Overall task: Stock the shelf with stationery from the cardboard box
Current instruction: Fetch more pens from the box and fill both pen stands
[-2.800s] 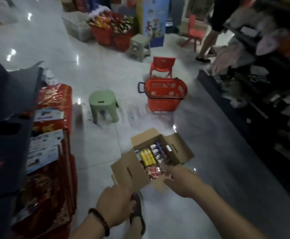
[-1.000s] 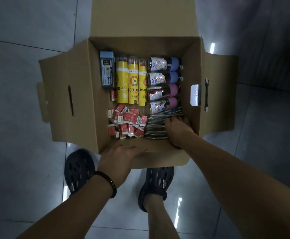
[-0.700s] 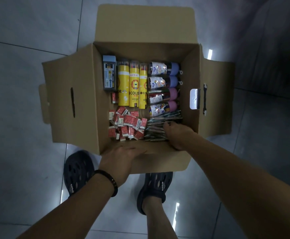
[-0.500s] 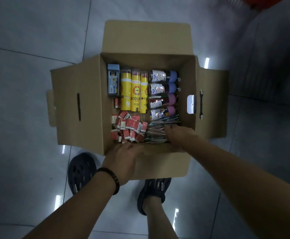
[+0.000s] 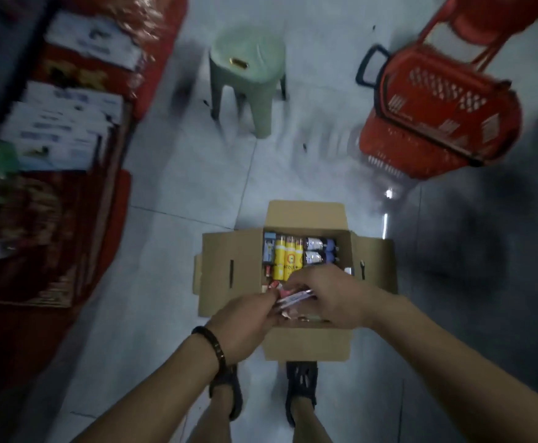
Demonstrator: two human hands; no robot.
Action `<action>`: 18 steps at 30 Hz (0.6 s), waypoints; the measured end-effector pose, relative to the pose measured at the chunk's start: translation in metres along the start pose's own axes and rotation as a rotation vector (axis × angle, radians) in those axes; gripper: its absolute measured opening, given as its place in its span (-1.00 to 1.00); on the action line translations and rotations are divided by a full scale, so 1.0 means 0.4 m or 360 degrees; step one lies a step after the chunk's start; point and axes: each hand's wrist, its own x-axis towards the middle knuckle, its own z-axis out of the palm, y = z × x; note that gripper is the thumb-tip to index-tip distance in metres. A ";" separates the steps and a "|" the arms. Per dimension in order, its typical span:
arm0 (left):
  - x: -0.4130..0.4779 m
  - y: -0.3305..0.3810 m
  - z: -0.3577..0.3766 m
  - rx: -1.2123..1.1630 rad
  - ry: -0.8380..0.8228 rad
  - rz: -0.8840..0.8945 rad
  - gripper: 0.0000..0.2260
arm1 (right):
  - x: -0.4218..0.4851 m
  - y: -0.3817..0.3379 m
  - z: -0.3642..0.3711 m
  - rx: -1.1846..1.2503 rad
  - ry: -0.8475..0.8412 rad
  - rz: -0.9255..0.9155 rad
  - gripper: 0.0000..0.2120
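Both hands meet over the open cardboard box (image 5: 219, 276) at lower centre of the frame, its flaps splayed on the pale floor. The right hand (image 5: 331, 295) has its fingers curled round a bundle of slim packets (image 5: 295, 295) just above the contents, and the left hand (image 5: 245, 318) pinches the same bundle's left end, though blur hides its fingertips. Yellow tubes (image 5: 288, 260) lie in the box's far half, with a green stool (image 5: 248, 75) top centre and a red basket (image 5: 437, 116) upper right.
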 end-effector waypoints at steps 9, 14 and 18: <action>-0.602 0.215 -0.314 -0.1168 0.0499 0.0042 -0.85 | -0.218 -0.669 -0.129 0.1347 0.0594 -0.0408 -0.78; -0.934 0.298 -0.331 -0.1683 0.0965 0.0051 -0.70 | -0.290 -0.994 -0.084 0.1260 0.0412 -0.0671 -0.77; -1.177 0.310 -0.330 -0.1921 0.1356 0.0085 -0.66 | -0.320 -1.239 -0.011 0.1118 0.0150 -0.0820 -0.78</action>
